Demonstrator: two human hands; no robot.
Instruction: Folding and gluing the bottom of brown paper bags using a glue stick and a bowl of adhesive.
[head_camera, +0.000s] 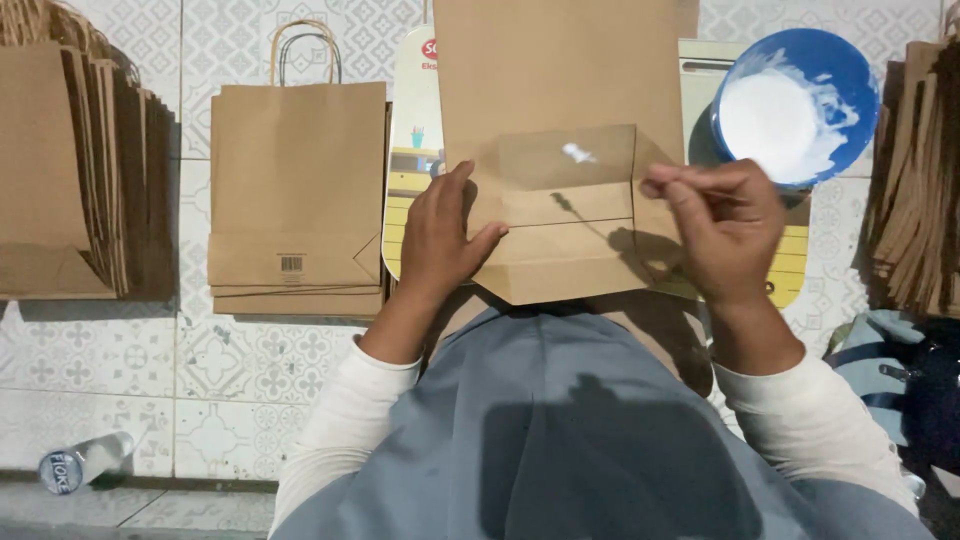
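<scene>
At centre frame, the left hand (442, 238) presses flat, fingers loose, on a brown paper bag (560, 110); the right hand (722, 225), fingertips pinched, hovers beside a white glue dab (577, 153).

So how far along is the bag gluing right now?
Done: finished handled bags lie stacked at the left. In hand: the left hand presses the folded bottom of a flat brown bag, where a white glue dab sits on the flap; the right hand is at the flap's right edge beside the blue glue bowl. Left: the flap is unsealed, and flat bags stand stacked at the right.
</scene>
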